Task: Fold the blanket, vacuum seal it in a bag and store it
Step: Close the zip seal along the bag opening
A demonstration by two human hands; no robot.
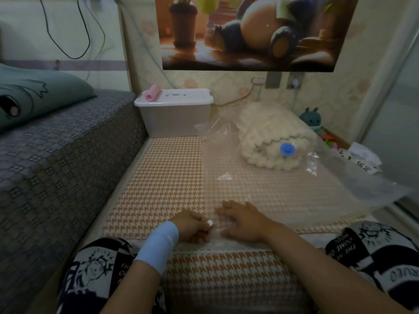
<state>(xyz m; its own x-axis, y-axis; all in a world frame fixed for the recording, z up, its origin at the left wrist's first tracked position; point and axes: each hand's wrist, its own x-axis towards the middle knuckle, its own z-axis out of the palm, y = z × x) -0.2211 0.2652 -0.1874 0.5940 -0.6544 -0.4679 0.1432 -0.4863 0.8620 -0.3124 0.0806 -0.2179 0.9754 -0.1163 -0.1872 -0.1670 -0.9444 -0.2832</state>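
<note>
A folded cream blanket point(269, 134) lies inside a clear vacuum bag point(272, 189) spread flat on the orange houndstooth mat point(163, 177). A blue round valve point(288, 149) sits on the bag over the blanket's near end. My left hand point(192, 226), with a pale blue wristband, pinches a small white slider clip point(210, 223) at the bag's near edge. My right hand point(242, 219) lies flat with spread fingers, pressing the bag just right of the clip.
A white lidded storage box point(174, 112) with a pink roll point(152, 92) on top stands at the back. A grey bed point(56, 155) with a teal pillow rises on the left. A small teal rabbit toy point(313, 120) and paper packs sit far right.
</note>
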